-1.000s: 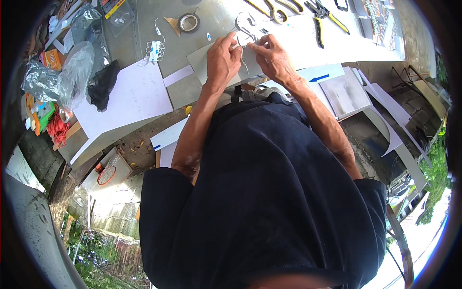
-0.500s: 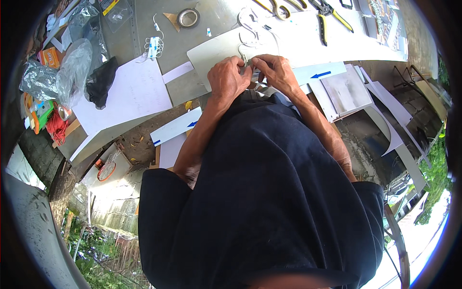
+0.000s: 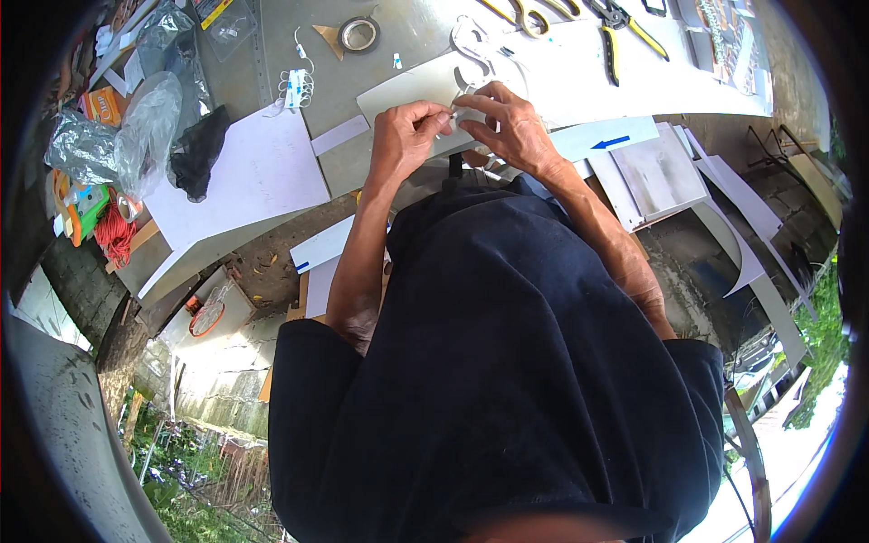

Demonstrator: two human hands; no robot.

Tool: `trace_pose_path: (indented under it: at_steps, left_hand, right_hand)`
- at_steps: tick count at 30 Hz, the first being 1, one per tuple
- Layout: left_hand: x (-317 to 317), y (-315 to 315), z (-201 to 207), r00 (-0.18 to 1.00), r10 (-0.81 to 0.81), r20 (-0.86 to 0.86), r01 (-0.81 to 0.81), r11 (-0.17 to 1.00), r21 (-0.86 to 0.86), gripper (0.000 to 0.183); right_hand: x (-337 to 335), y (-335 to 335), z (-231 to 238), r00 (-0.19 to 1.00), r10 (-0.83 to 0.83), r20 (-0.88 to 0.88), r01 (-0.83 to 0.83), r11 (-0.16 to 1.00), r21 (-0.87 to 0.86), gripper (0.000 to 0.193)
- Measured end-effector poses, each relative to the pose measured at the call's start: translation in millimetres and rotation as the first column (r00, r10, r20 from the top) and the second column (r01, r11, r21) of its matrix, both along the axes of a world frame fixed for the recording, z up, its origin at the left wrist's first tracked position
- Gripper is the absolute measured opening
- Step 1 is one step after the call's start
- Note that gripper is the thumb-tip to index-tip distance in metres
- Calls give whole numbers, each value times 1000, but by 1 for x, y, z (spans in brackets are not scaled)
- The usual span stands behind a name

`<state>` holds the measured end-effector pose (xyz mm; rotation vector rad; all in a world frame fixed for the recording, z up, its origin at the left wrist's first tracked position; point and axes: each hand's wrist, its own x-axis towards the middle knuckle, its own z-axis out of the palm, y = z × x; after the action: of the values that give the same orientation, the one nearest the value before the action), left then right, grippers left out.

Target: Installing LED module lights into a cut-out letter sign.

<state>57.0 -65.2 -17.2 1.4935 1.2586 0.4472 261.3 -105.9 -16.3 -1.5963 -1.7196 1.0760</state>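
Observation:
Above the near edge of the table, my left hand [image 3: 405, 138] is closed in a pinch. A tiny pale piece shows at its fingertips, too small to name. Right beside it is my right hand [image 3: 510, 129], its fingers bent and apart, with the fingertips close to the left thumb and that pale piece. Just beyond my hands lies a white S-shaped piece [image 3: 470, 41] with thin wire around it. Under my hands a pale sheet [image 3: 407, 89] rests on the table.
Scissors [image 3: 534, 23] and yellow-handled pliers [image 3: 644, 38] lie at the far right. A tape roll [image 3: 358, 34] and a small wired strip bundle [image 3: 295, 89] sit left of centre. Plastic bags [image 3: 149, 127] and red cord [image 3: 114, 239] crowd the left. Boards [image 3: 661, 172] jut out at right.
My hands have drawn slightly apart; the left has shifted left and the right fingers have spread from a pinch. The pale piece now shows between them. The view has shifted slightly.

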Motion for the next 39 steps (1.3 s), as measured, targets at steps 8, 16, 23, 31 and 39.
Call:
trace_pose_path:
  at_steps: [8,16,23,31,39]
  left_hand:
    - [1,4,-6,834,365,415,-195,897,-397,26]
    - [34,5,-25,982,9,189,-39,988,151,29]
    - [32,14,-35,962,1,273,-59,977,205,20]
    - [28,19,-14,953,110,283,-117,993,10,21]
    - [21,42,-17,952,97,289,-109,994,25,29]
  right_hand:
    - [11,11,-8,970,-172,-174,137,971,-198,25]
    - [18,12,-12,869,-299,-394,118,899,-422,21]
    - [21,22,5,832,-419,-363,197,836,-513,24]
    - [84,76,-10,805,-439,399,182,823,539,20]
    - [108,110,-28,767,-268,583,51,931,362,41]
